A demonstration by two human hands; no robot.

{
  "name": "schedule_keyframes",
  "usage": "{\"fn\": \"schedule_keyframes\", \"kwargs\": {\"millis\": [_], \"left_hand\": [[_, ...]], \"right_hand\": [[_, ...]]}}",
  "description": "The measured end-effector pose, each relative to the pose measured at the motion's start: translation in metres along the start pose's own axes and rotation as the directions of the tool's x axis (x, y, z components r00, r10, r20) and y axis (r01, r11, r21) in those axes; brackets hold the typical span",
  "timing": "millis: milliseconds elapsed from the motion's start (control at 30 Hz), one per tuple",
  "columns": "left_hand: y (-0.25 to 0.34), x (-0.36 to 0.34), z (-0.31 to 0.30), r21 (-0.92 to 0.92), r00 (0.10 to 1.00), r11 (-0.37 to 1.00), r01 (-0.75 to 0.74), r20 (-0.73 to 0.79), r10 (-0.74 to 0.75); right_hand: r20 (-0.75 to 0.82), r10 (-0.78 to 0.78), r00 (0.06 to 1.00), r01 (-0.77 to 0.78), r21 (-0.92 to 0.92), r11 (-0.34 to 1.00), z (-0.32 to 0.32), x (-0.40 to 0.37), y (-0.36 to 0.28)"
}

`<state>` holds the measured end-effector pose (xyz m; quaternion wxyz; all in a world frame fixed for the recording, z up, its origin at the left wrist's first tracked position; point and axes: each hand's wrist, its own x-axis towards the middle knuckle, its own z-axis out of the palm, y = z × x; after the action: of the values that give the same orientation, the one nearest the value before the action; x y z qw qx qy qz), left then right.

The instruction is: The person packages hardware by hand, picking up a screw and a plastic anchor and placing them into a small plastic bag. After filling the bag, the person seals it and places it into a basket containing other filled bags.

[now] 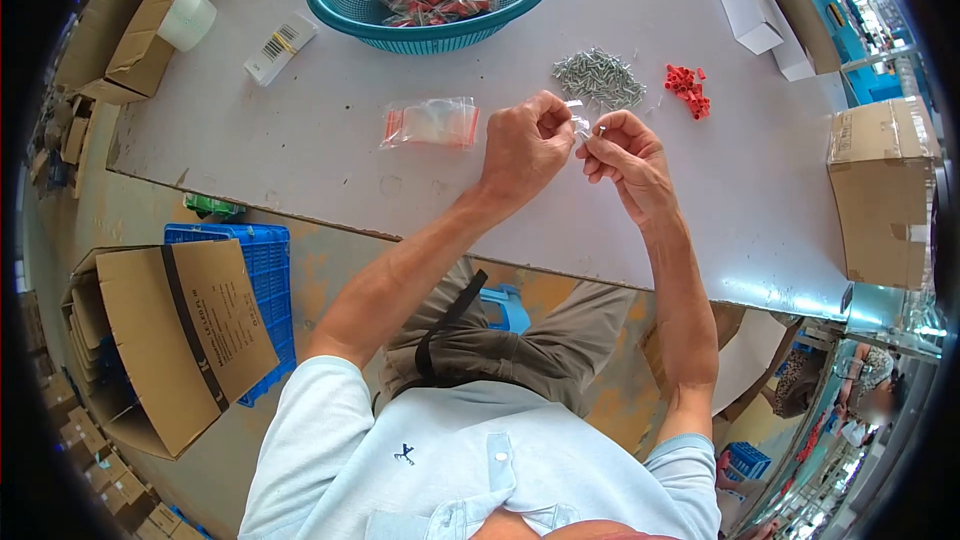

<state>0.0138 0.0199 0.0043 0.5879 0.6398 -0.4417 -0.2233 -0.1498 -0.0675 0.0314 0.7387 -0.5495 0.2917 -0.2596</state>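
Observation:
Just in front of the pile of small silver screws, my two hands are close together above the table. My left hand is closed, pinching a small clear plastic bag whose shape is mostly hidden by the fingers. My right hand is closed too, with a small silver screw showing between thumb and forefinger beside the bag. A heap of small red plastic tubes lies right of the screws. Left of my hands is a stack of clear bags with red edges.
A teal basket holding several filled bags stands at the back. A barcode-labelled packet and tape rolls lie to the left. A cardboard box stands right; a blue crate and carton are below the table edge.

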Motion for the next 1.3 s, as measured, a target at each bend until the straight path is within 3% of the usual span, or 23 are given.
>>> {"fn": "schedule_keyframes", "kwargs": {"millis": [733, 833, 900, 1067, 1233, 1300], "left_hand": [[0.003, -0.008, 0.008, -0.015, 0.993, 0.995, -0.101, 0.064, 0.102], [0.000, -0.005, 0.008, -0.051, 0.992, 0.997, -0.050, 0.112, 0.055], [-0.002, -0.004, 0.008, -0.169, 0.981, 0.978, 0.119, 0.173, -0.089], [0.006, -0.002, 0.001, -0.257, 0.949, 0.931, 0.257, 0.251, -0.193], [0.005, 0.002, -0.006, -0.354, 0.921, 0.864, 0.359, 0.284, -0.267], [0.003, 0.004, -0.007, -0.433, 0.916, 0.816, 0.383, 0.290, -0.276]], "right_hand": [[-0.187, 0.071, 0.980, -0.073, -0.005, 0.997, 0.000, -0.003, -0.001], [-0.172, 0.038, 0.984, -0.047, -0.048, 0.998, -0.001, -0.004, -0.001], [-0.178, 0.006, 0.984, -0.020, -0.081, 0.997, 0.000, -0.005, 0.000], [-0.185, -0.073, 0.980, 0.032, -0.214, 0.976, 0.002, -0.001, 0.003], [-0.166, 0.030, 0.986, -0.026, 0.030, 0.999, -0.007, 0.007, -0.004], [-0.189, 0.025, 0.982, -0.024, 0.011, 1.000, -0.013, 0.013, -0.005]]}}
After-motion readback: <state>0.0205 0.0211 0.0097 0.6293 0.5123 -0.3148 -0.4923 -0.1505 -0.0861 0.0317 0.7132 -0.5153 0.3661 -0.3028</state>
